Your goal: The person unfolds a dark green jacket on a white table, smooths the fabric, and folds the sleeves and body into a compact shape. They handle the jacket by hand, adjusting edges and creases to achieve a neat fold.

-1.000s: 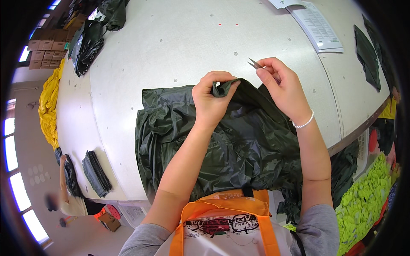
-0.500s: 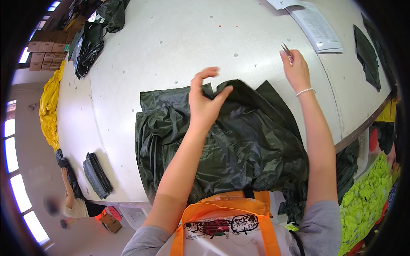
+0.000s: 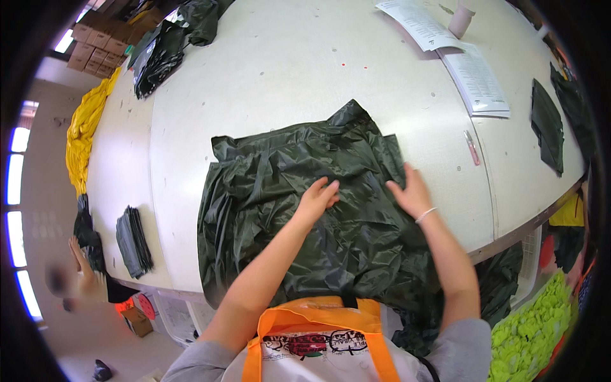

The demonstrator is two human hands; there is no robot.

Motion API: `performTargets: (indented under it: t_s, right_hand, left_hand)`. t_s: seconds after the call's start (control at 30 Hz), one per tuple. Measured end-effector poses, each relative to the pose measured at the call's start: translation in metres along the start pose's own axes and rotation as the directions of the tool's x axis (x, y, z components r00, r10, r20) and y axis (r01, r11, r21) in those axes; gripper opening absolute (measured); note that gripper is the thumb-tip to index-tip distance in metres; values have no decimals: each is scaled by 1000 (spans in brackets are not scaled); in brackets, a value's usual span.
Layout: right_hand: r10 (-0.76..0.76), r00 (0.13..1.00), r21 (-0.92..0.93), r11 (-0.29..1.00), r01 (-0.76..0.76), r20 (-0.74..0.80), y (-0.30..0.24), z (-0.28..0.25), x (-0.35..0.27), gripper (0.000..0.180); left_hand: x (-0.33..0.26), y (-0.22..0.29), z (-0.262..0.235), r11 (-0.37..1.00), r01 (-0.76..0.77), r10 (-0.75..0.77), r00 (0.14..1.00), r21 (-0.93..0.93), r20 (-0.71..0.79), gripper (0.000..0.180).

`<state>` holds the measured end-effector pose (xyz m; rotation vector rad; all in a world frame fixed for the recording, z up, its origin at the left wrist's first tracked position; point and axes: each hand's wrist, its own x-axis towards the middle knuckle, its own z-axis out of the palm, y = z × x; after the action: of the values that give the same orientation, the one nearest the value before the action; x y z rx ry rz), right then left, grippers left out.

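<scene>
A dark green, shiny garment (image 3: 280, 197) lies spread and wrinkled on the white table in front of me, its lower end reaching my orange-trimmed apron. My left hand (image 3: 317, 202) is over the middle of the garment, fingers loosely curled and apart, with nothing visible in them. At the garment's right edge is my right hand (image 3: 412, 194), thumb and fingers spread; it holds nothing, and I cannot tell how firmly it touches the cloth. Pink-handled thread snips (image 3: 471, 148) rest on the table beyond my right hand.
Printed sheets (image 3: 474, 83) and a pale pink cylinder (image 3: 461, 22) are at the far right. Folded dark green pieces (image 3: 133, 242) lie at left, near yellow fabric (image 3: 89, 134). Another person (image 3: 86, 274) works at the left edge. Lime-green fabric (image 3: 534, 325) is piled at lower right.
My right hand has put the snips down on the table and moved in to the garment's right edge. My left hand has left the garment's upper edge and come down over its middle.
</scene>
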<state>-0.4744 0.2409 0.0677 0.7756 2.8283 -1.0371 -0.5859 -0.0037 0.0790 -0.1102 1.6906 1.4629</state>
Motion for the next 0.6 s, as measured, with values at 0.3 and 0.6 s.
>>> performTargets:
  t_s: [0.3, 0.6]
  right_hand:
    - [-378, 872, 755, 656, 15, 311, -61, 21, -69, 36]
    - [-767, 627, 479, 502, 720, -138, -131, 44, -81, 45]
  left_hand:
    - [-54, 11, 23, 845, -362, 237, 914, -394, -330, 32]
    - [-301, 43, 54, 796, -595, 580, 695, -112, 425, 28]
